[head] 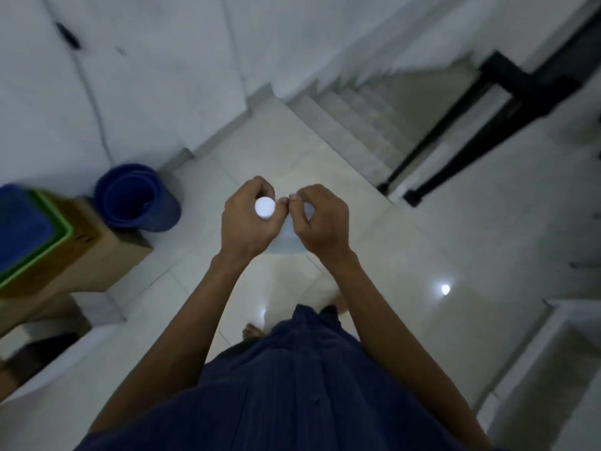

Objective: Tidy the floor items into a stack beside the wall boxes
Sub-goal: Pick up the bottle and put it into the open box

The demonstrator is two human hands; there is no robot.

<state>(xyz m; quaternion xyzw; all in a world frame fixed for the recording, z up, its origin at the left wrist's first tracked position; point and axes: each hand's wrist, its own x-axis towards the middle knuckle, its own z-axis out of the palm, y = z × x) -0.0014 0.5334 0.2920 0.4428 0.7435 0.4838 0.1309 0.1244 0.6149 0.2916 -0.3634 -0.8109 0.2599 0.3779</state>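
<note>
I stand on a tiled landing with both hands held out in front of me at waist height. My left hand [250, 222] grips a small white round-topped bottle [265, 207], its cap facing the camera. My right hand [320, 222] is curled round a pale, translucent item [286, 239] that hangs between the two hands; what it is I cannot tell. At the left a cardboard box [107, 252] stands by the wall, with a blue and a green bin [29, 236] stacked on it.
A stack of blue buckets [136, 196] stands beside the box at the wall. Stairs [354, 125] go down ahead, with a black railing [481, 115] at the right. A low white ledge [58, 356] lies at the lower left. My bare feet show on the glossy tiles.
</note>
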